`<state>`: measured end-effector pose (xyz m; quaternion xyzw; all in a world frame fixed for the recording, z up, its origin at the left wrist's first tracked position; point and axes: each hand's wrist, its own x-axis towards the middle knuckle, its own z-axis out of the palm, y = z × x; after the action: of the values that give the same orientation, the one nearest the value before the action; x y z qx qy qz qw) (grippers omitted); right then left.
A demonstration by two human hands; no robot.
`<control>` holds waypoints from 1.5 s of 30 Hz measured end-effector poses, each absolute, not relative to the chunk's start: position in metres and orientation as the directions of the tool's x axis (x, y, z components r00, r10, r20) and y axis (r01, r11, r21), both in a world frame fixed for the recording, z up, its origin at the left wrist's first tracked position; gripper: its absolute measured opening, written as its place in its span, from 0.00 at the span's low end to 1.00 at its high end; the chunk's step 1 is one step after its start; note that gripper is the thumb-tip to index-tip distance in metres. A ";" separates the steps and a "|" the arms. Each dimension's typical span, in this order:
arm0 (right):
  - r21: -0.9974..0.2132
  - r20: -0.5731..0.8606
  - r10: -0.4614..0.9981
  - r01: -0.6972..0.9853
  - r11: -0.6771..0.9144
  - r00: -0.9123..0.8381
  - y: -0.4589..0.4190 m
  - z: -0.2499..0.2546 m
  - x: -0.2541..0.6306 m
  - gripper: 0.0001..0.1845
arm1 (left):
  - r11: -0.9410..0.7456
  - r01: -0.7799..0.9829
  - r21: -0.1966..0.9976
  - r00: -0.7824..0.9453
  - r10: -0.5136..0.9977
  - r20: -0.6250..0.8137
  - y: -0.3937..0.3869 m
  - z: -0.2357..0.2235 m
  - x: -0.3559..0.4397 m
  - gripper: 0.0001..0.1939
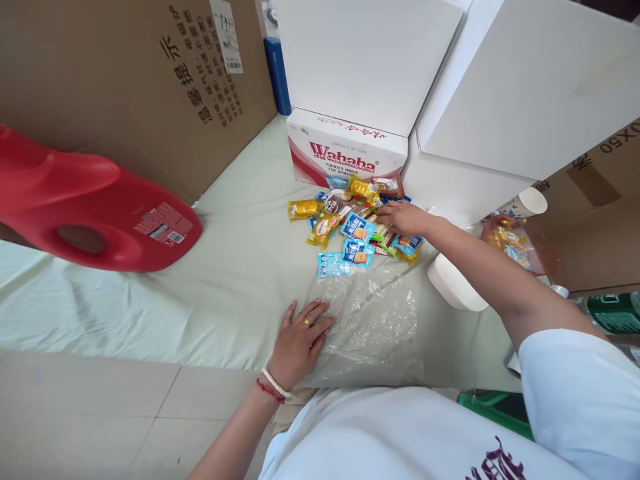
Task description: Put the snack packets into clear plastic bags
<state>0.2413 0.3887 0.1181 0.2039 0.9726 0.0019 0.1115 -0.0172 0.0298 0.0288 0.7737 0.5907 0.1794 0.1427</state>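
Note:
A heap of small snack packets (350,223), yellow, blue and brown, lies on the pale green cloth (225,267) in front of a Wahaha box. My right hand (403,217) reaches over the heap's far right side, fingers curled down onto the packets; what they grip is hidden. My left hand (300,340) lies flat, fingers spread, on the left edge of a clear plastic bag (373,327) spread on the cloth nearer me. I wear a ring and a bead and red cord bracelet on that hand.
A red detergent jug (90,207) lies at the left. Big brown cartons (125,80) and white boxes (520,87) wall the back, with the Wahaha box (345,157) between. White bowl (453,283), paper cup (525,203), a clear container of snacks (510,243) and green bottle (613,313) sit right.

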 end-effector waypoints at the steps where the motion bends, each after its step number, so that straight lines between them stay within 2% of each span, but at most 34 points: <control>1: 0.041 -0.192 0.388 0.387 0.921 -0.902 0.387 0.121 0.242 0.24 | -0.259 0.866 0.428 0.230 0.966 0.118 0.029 0.028 -0.016 0.18; 3: 0.002 -0.135 0.404 0.407 0.913 -0.905 0.380 0.129 0.248 0.22 | -0.241 0.875 0.419 0.207 0.970 0.126 0.025 0.027 -0.013 0.18; 5: -0.076 -0.070 0.482 0.486 0.871 -0.874 0.368 0.145 0.260 0.22 | -0.226 0.883 0.411 0.194 0.974 0.118 0.020 0.027 -0.010 0.18; 7: -0.216 0.006 0.593 0.578 0.787 -0.805 0.348 0.166 0.272 0.23 | -0.227 0.885 0.407 0.204 0.974 0.100 0.014 0.029 -0.007 0.19; 9: -0.425 0.037 0.661 0.586 0.689 -0.750 0.323 0.187 0.281 0.25 | -0.234 0.881 0.411 0.219 0.972 0.083 0.010 0.032 -0.004 0.23; 10: -0.533 0.006 0.649 0.547 0.645 -0.761 0.308 0.194 0.282 0.26 | -0.236 0.879 0.415 0.225 0.971 0.077 0.008 0.034 -0.003 0.27; 12: -0.694 -0.112 0.531 0.449 0.564 -0.840 0.275 0.198 0.277 0.27 | -0.237 0.875 0.423 0.231 0.971 0.066 0.006 0.037 -0.002 0.33; 15: -0.798 -0.224 0.279 0.340 0.497 -0.934 0.227 0.176 0.254 0.24 | -0.227 0.879 0.420 0.226 0.973 0.051 0.005 0.039 0.000 0.37; 17: -0.796 -0.247 0.172 0.301 0.525 -0.954 0.203 0.150 0.239 0.23 | -0.213 0.886 0.411 0.215 0.976 0.041 0.004 0.040 0.001 0.39; 19: -0.704 -0.285 0.183 0.335 0.626 -0.941 0.185 0.124 0.231 0.23 | -0.202 0.893 0.402 0.205 0.978 0.036 0.003 0.040 0.001 0.40; 21: -0.530 -0.285 0.304 0.414 0.740 -0.909 0.172 0.106 0.232 0.23 | -0.190 0.901 0.391 0.189 0.981 0.042 0.001 0.038 0.001 0.39; 23: -0.369 -0.191 0.456 0.494 0.788 -0.869 0.160 0.096 0.237 0.23 | -0.177 0.908 0.379 0.166 0.984 0.060 0.000 0.035 0.001 0.35; 25: -0.306 -0.083 0.537 0.534 0.788 -0.840 0.149 0.092 0.241 0.25 | -0.167 0.915 0.367 0.142 0.985 0.095 -0.002 0.031 0.002 0.31; 28: -0.335 -0.039 0.533 0.514 0.790 -0.845 0.136 0.088 0.243 0.31 | -0.129 0.937 0.326 0.061 0.976 0.210 -0.006 0.025 0.001 0.29; 30: -0.376 -0.021 0.523 0.492 0.785 -0.852 0.128 0.089 0.247 0.31 | -0.176 0.941 0.289 0.088 0.952 0.293 -0.011 0.023 -0.004 0.27; 32: -0.449 0.014 0.504 0.445 0.775 -0.864 0.118 0.092 0.259 0.32 | -0.362 0.889 0.279 0.275 0.912 0.306 -0.015 0.024 -0.014 0.28; 34: -0.533 0.027 0.444 0.363 0.764 -0.895 0.104 0.094 0.280 0.40 | -0.542 0.778 0.319 0.480 0.839 0.255 -0.017 0.027 -0.026 0.32; 36: -0.569 0.000 0.419 0.344 0.747 -0.908 0.087 0.091 0.304 0.45 | -0.568 0.742 0.356 0.535 0.822 0.197 -0.015 0.031 -0.035 0.31; 37: -0.566 -0.013 0.446 0.374 0.735 -0.895 0.079 0.087 0.315 0.42 | -0.538 0.763 0.358 0.512 0.841 0.174 -0.013 0.033 -0.038 0.30; 40: -0.570 0.023 0.569 0.457 0.683 -0.822 0.064 0.068 0.335 0.22 | -0.401 0.854 0.332 0.384 0.916 0.119 -0.004 0.041 -0.039 0.28; 43: -0.659 0.114 0.593 0.386 0.646 -0.797 0.067 0.063 0.334 0.17 | -0.325 0.893 0.311 0.325 0.944 0.054 0.009 0.049 -0.037 0.27; 45: -0.728 0.131 0.607 0.339 0.595 -0.784 0.079 0.074 0.328 0.15 | -0.330 0.892 0.309 0.345 0.939 0.006 0.019 0.056 -0.040 0.26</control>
<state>0.3277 0.0792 0.0735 0.2706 0.8735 -0.3593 -0.1861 -0.0398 0.0190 0.0558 0.8103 0.5648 0.0919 0.1265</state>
